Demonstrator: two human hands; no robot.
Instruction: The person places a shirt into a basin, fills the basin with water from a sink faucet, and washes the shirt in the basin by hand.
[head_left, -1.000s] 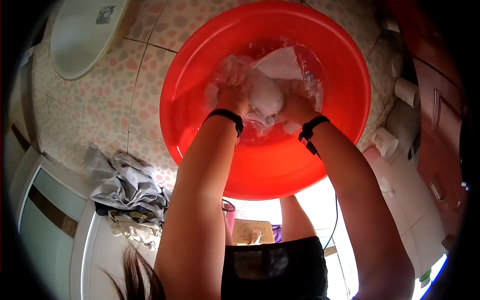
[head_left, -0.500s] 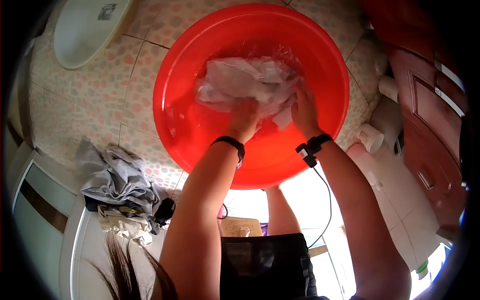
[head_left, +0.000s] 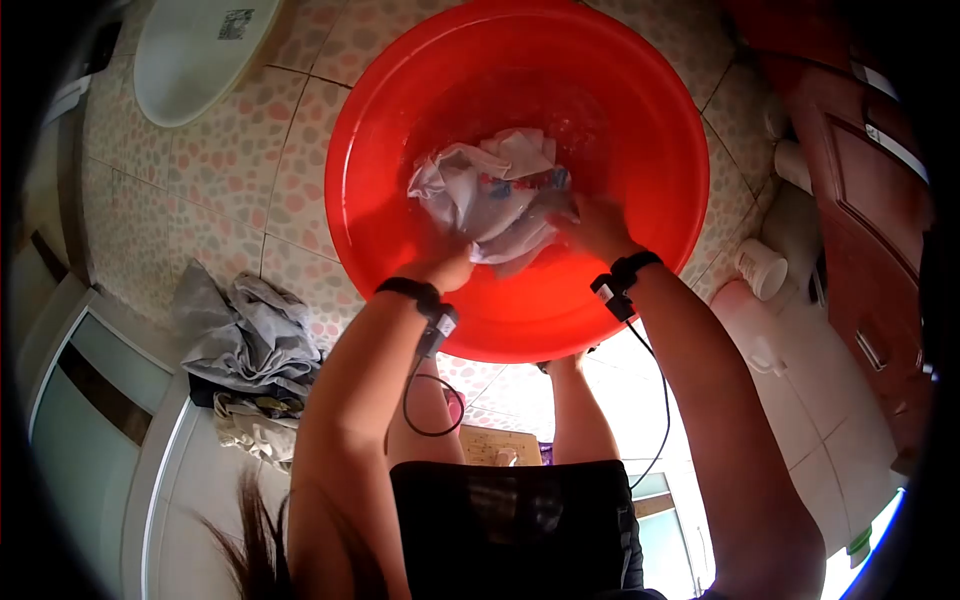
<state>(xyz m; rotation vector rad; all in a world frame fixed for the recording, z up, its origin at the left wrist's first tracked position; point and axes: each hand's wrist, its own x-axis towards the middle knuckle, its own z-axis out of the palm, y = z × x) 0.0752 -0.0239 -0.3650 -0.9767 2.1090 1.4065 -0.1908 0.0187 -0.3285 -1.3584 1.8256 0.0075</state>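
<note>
Pebble-patterned floor tiles [head_left: 215,195] surround a red basin [head_left: 560,320] holding a crumpled white cloth [head_left: 480,200].

Inside the basin, the cloth lies mostly beyond and between both hands: the left hand [head_left: 446,268] has its fingers closed on the near edge, while the right hand [head_left: 600,230] reaches the right edge, its fingertips too blurred to tell whether they grip.

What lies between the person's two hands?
In the head view, white cloth lies between the left hand and the right hand, inside the red basin.
</note>
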